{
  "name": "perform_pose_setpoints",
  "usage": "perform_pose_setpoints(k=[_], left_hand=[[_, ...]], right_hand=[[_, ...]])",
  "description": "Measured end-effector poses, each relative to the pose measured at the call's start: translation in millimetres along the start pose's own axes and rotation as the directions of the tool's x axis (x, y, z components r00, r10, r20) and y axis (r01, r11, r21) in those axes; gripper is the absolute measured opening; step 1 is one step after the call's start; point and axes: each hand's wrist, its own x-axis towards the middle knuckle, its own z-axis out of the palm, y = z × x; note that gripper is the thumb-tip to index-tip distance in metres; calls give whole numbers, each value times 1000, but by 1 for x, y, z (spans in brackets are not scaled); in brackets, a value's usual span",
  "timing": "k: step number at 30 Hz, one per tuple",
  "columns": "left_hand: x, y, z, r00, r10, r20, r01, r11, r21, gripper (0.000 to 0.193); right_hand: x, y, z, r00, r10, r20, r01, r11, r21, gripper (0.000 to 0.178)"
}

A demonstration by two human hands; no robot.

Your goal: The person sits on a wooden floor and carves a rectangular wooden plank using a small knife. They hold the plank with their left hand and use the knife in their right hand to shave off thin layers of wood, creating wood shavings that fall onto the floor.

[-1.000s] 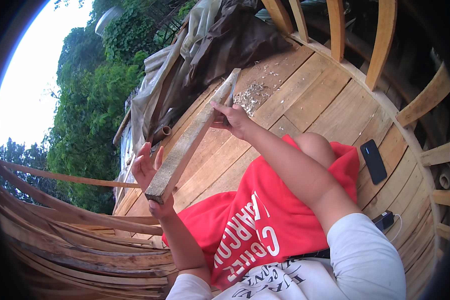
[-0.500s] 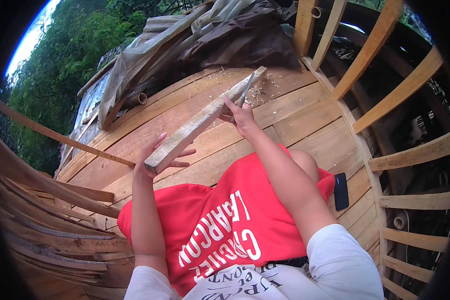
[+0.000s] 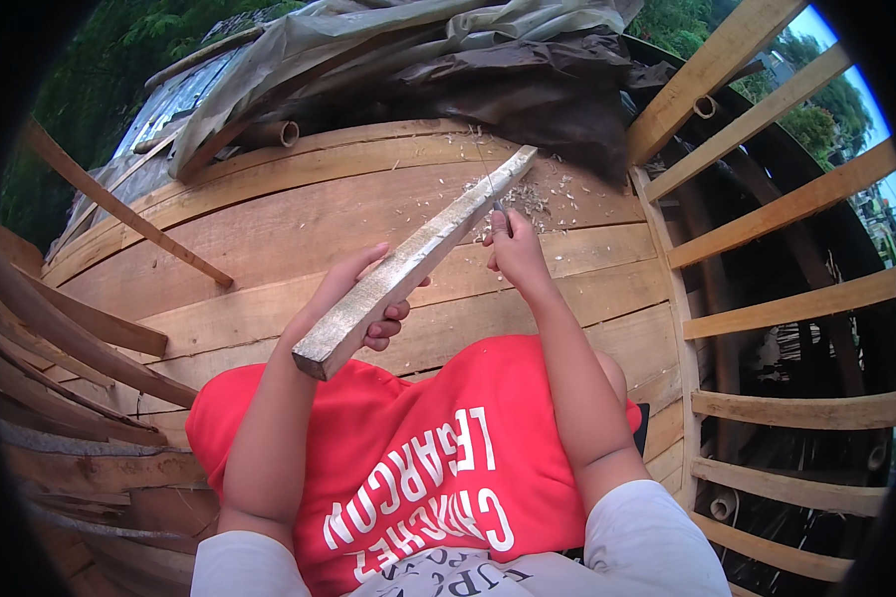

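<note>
Red cloth [image 3: 408, 468] with white lettering covers the person's lap at the near edge of the view, both forearms rising out of it. Left hand [image 3: 353, 298] is curled around the near third of a long squared wooden stick [image 3: 418, 259], fingers wrapped under it, thumb side hidden behind; the stick's cut end juts out past the hand toward the lap. The stick slants up and away to the right, its far tip resting on the plank deck [image 3: 269, 229]. Right hand [image 3: 513, 254] is closed on a thin blade-like tool [image 3: 495, 204], set against the stick's right edge near the far end. Wood shavings [image 3: 538, 194] lie scattered just beside that tip. Bare planks run open to the left. Beyond, crumpled tarpaulin [image 3: 418, 50] borders the deck's far edge; slatted wooden rails [image 3: 767, 199] close off the right side.
</note>
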Motion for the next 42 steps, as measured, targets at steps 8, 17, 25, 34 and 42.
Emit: perform_pose_setpoints(k=[8, 17, 25, 34, 42], left_hand=[[7, -9, -16, 999, -5, -45, 0, 995, -103, 55], [20, -19, -14, 993, -92, -76, 88, 995, -52, 37], [37, -24, -8, 996, -74, -60, 63, 986, -157, 31], [42, -26, -16, 996, -25, -90, 19, 997, -70, 37], [30, -27, -10, 979, 205, -6, -204, 974, -103, 60]], right_hand=[[-34, -22, 29, 993, -37, 109, 47, 995, -85, 56], [-53, -40, 59, 902, -419, -104, 325, 817, -476, 50], [-20, -10, 56, 697, -689, -198, 545, 690, -476, 41], [-20, -11, 54, 848, -529, -42, 458, 770, -445, 50], [-49, -34, 35, 902, -422, 85, 430, 893, -132, 33]])
